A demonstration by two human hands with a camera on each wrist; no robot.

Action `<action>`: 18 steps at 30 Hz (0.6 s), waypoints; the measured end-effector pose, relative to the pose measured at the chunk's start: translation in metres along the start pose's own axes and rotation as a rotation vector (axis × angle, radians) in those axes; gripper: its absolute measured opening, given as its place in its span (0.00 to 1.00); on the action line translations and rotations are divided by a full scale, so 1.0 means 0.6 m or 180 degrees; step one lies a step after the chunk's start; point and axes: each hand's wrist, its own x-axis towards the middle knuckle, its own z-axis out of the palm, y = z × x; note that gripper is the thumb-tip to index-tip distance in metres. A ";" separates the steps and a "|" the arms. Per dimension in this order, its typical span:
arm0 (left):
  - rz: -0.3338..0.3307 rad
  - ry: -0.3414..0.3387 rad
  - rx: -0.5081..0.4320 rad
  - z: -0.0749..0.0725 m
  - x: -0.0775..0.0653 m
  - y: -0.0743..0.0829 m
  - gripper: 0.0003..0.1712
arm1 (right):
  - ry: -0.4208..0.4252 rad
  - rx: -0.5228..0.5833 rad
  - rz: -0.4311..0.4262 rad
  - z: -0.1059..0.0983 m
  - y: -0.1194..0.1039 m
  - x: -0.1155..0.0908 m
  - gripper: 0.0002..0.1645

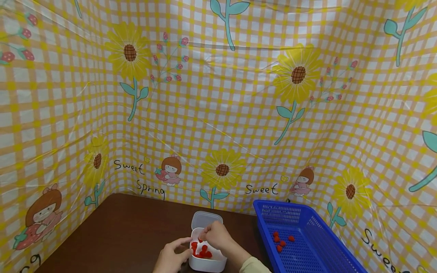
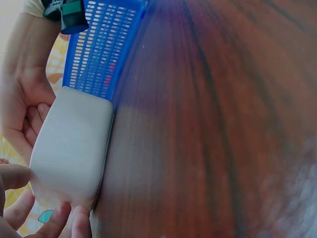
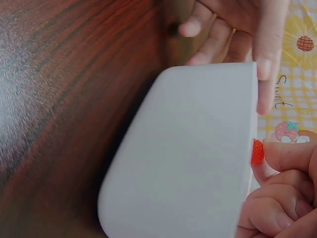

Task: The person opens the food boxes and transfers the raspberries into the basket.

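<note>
A white lidded box (image 1: pixel 207 264) stands on the table, its pale lid (image 1: pixel 206 220) raised at the back. Several small red berry-like pieces (image 1: pixel 204 253) lie inside. My left hand (image 1: pixel 170 256) holds the box's left side, fingertips at the rim and along the outer wall, as the left wrist view also shows. Over the box's opening, my right hand (image 1: pixel 218 236) pinches one bumpy red berry-like piece (image 3: pixel 257 151) between thumb and finger. In the right wrist view that piece sits right at the rim, its lower part hidden behind the box wall.
To the right stands a blue perforated basket (image 1: pixel 261 220) with several more red pieces (image 1: pixel 277 239) on its floor. The dark brown wooden table (image 1: pixel 136 227) extends to the left. A yellow checked sheet with sunflowers (image 1: pixel 222 94) surrounds the back and sides.
</note>
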 end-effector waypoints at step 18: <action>-0.0043 0.0006 0.0031 0.001 0.003 -0.001 0.23 | 0.0083 -0.0068 0.0021 -0.059 -0.012 0.008 0.06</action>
